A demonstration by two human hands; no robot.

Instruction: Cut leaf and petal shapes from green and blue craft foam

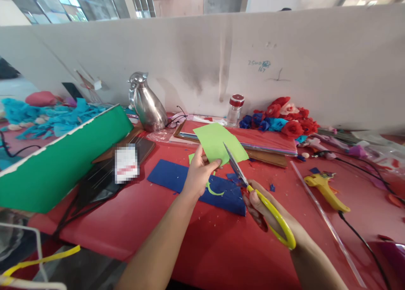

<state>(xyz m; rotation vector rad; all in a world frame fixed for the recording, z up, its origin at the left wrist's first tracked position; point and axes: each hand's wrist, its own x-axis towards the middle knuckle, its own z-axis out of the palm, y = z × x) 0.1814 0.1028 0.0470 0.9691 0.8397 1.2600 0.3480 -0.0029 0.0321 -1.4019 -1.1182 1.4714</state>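
My left hand (pixel 201 174) pinches a light green sheet (pixel 218 140), thumb on top and fingers underneath. In my right hand (pixel 257 203) is a pair of scissors (pixel 272 214) with yellow handles, its blades pointing up and left at the sheet's lower edge. Whether the blades touch the sheet I cannot tell. Below my hands a dark blue folded piece (pixel 171 174) lies on the red table (pixel 202 243). A thin curved green offcut (pixel 215 193) rests on the blue piece, and small blue scraps (pixel 272 187) are scattered nearby.
A yellow glue gun (pixel 327 193) with a black cable and a clear rod (pixel 329 226) lie to the right. Behind are a steel jug (pixel 147 104), a lidded glass jar (pixel 235 110), stacked sheets (pixel 268 140) and fabric flowers (pixel 292 117). A green panel (pixel 72 155) leans left.
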